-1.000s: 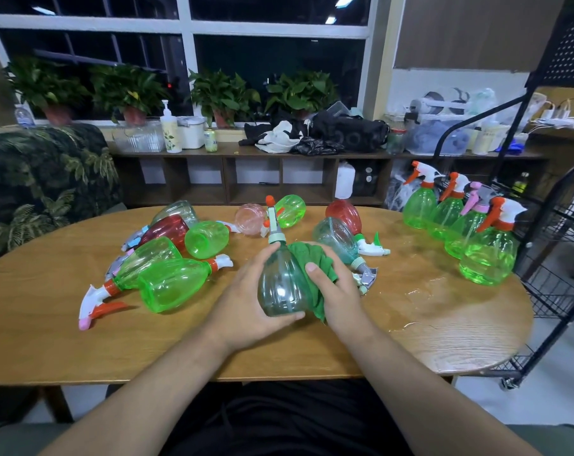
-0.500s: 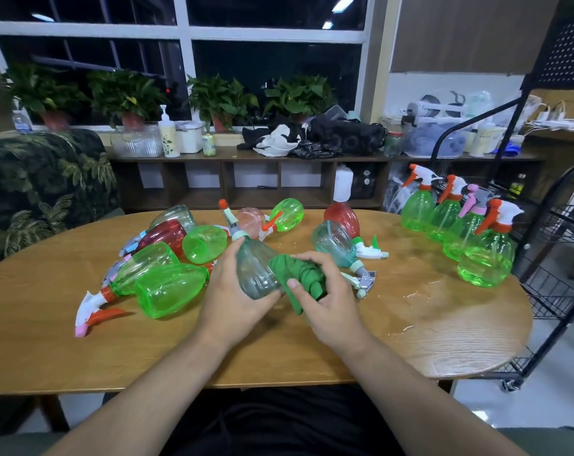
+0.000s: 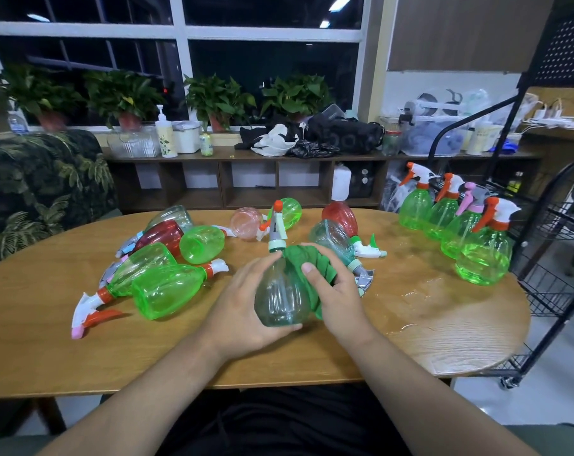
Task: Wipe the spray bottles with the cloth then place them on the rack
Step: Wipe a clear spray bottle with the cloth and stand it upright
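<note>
**Bottle in hand under the cloth; four upright beside the rack**

The left hand point(image 3: 246, 311) gripped a clear bottle point(image 3: 279, 297) round its left side and base, fingers curled underneath. The bottle was held just above the table point(image 3: 48, 350), near the front edge at centre. Its orange-and-white trigger head pointed away from the person.

The right hand point(image 3: 340, 301) held a green cloth point(image 3: 315, 263) bunched against the bottle's right side and shoulder. The thumb lay on the front of the bottle, and the remaining fingers were wrapped over the cloth.

Four upright green bottles point(image 3: 483, 258) stood in a row along the table's right edge, just beside the black wire rack point(image 3: 562, 258). Whether any of them touched the rack could not be determined.

A cluster of lying bottles point(image 3: 167, 287), green, red and clear, rested on their sides to the left of the hands. A pink bottle point(image 3: 246, 222) and a green one lay beyond the held bottle. A red bottle point(image 3: 340, 215) and a second clear one lay just behind the right hand.

A wet patch point(image 3: 437, 291) was noted on the table surface right of the hands.
</note>
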Demonstrator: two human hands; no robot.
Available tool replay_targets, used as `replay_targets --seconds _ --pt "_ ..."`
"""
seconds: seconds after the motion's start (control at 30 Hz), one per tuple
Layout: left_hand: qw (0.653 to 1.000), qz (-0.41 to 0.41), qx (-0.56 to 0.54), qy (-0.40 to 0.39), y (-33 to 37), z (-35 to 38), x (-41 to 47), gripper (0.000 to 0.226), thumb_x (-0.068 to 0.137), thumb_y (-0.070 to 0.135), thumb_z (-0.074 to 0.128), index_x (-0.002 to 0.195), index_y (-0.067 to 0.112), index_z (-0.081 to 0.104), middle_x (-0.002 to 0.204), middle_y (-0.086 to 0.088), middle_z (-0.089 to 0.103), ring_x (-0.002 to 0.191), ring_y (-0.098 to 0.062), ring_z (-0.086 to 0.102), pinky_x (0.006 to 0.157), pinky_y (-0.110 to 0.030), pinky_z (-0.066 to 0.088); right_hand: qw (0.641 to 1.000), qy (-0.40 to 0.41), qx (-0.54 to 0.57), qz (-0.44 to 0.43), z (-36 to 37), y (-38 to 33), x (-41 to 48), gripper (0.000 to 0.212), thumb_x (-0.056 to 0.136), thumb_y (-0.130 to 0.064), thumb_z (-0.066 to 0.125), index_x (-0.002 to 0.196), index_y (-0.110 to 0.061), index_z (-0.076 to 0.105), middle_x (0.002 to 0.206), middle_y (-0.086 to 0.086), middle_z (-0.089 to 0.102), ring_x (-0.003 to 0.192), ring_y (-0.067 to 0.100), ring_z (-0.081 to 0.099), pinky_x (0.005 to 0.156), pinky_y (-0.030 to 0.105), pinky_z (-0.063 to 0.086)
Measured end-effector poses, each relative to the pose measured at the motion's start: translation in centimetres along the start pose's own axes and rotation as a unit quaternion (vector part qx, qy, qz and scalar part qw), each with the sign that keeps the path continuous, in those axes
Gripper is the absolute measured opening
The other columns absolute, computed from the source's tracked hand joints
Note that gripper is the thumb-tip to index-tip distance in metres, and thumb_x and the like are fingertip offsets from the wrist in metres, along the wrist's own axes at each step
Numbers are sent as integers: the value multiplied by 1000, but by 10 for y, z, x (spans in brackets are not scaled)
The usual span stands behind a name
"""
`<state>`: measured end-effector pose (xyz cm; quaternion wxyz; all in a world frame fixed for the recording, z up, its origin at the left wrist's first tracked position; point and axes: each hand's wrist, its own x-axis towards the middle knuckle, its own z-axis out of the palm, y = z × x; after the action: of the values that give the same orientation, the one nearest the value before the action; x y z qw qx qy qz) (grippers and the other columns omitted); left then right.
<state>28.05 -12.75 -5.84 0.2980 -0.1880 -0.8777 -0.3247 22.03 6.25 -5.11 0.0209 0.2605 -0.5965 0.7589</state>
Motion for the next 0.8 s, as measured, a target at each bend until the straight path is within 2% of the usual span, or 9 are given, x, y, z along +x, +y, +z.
replay_targets --seconds 0.1,0.17,0.23,0.33,0.43,0.53,0.67,0.8 --pt "999 -22 -33 -31 4 -2 -1 116 65 54 100 160 32 37 156 17 51 142 -8 52 119 -38 44 987 15 127 100 -2 -4 5 33 105 -13 65 138 -11 65 130 18 74 119 37 71 102 53 58" --pt "996 -42 -66 -39 5 -3 -1 116 67 48 101 161 34 35 154 22 53 141 -5 53 118 -32 44 975 23 171 138 -2 -6 8 34 103 -15 66 136 -11 67 129 18 75 116 35 72 100 52 60" --pt "993 -55 -93 -55 4 -3 -1 114 70 44 100 161 37 32 154 23 51 141 -4 53 118 -30 43 974 27 177 137 -2 -5 8 29 103 -14 66 131 -12 70 125 16 76 111 33 73 95 49 62" --pt "990 -55 -99 -78 -2 -3 1 114 74 48 97 163 41 26 160 21 44 147 -6 47 122 -32 39 981 39 157 109 -1 -1 9 26 104 -9 64 129 -11 70 121 16 76 108 33 73 97 51 61" --pt "996 -44 -45 -62 -4 -2 2 116 69 55 96 162 38 29 157 33 33 148 0 38 123 -23 31 989 28 117 83 -2 0 8 28 104 -5 64 132 -9 68 120 16 77 107 32 73 98 50 59" --pt "999 -34 -1 -39 -4 0 2 118 66 64 94 161 36 29 154 37 32 144 2 40 121 -21 32 996 16 61 56 -3 0 7 28 104 -5 66 130 -13 69 123 14 76 112 31 73 99 48 60" --pt "999 -40 22 -13 -5 3 2 118 66 65 92 161 40 27 154 34 35 143 4 40 121 -26 34 999 8 15 40 -3 3 4 30 103 -7 68 130 -17 71 127 11 74 120 34 71 104 52 58" --pt "995 -93 25 35 -11 3 3 117 65 67 92 161 37 31 154 16 47 143 -6 45 121 -35 39 998 -7 -58 -6 -2 5 4 33 99 -16 73 131 -22 72 130 6 72 125 30 67 111 58 51"
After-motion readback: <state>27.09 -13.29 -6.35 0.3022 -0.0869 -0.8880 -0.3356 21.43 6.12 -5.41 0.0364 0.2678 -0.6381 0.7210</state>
